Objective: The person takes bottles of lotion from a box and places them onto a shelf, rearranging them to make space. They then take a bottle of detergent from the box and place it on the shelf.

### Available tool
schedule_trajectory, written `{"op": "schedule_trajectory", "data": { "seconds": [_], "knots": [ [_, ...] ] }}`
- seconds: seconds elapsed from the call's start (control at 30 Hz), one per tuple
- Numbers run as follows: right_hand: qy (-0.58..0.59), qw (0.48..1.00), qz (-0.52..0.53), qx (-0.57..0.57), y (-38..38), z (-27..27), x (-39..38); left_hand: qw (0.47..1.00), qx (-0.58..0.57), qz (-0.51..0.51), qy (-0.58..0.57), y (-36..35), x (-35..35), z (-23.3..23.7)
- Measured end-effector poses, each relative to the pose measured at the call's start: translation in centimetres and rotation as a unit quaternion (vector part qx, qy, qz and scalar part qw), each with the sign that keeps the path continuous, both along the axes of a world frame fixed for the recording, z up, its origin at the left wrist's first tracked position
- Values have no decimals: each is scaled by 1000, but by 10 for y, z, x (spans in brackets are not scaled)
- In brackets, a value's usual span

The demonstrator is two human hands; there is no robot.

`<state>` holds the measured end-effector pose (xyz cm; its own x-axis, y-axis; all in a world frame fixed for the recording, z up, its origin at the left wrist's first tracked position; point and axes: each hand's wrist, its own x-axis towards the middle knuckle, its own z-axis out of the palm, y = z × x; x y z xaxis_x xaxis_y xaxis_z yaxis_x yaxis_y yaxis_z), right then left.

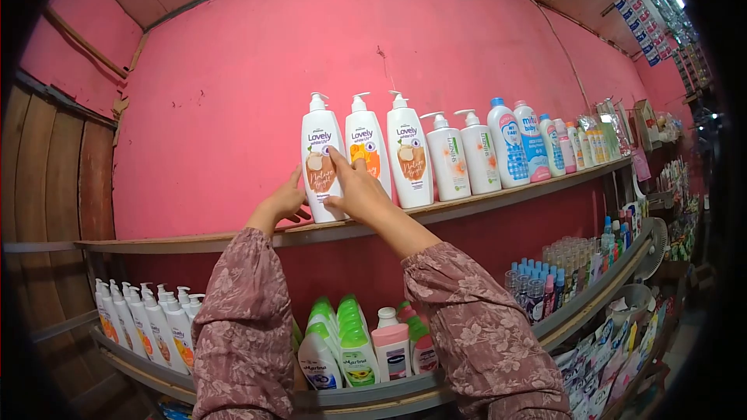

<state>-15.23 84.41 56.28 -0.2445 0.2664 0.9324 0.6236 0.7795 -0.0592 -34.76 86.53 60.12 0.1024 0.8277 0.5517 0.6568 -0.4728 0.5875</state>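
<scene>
A white pump bottle of Lovely lotion (317, 140) stands upright at the left end of the bottle row on the upper shelf. My left hand (285, 201) is at its left side, fingers apart, the tips at the bottle's edge. Across the bottle's lower right front lies my right hand (359, 190), thumb and a finger on it. Just right of it is another Lovely lotion bottle (363, 136) with an orange label, partly covered by my right hand. A third Lovely lotion bottle (408, 152) follows.
The upper wooden shelf (194, 246) continues right with green-lettered pump bottles (449, 163), baby-product bottles (510, 144) and smaller items. Below stand more pump bottles (148, 323), green-capped Marina bottles (358, 354) and spray bottles (537, 288). A fan (654, 247) is at far right.
</scene>
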Motion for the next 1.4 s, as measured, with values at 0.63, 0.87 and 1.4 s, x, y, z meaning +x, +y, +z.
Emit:
{"op": "schedule_trajectory", "data": {
  "seconds": [0.63,0.87,1.4],
  "knots": [
    [-16,993,-94,74,3,7,90,996,53,-57,48,-15,19,-8],
    [-26,989,-88,118,18,-4,71,985,160,-11,59,18,25,-10],
    [-15,993,-79,86,38,1,60,994,103,27,15,6,33,-10]
  ]
}}
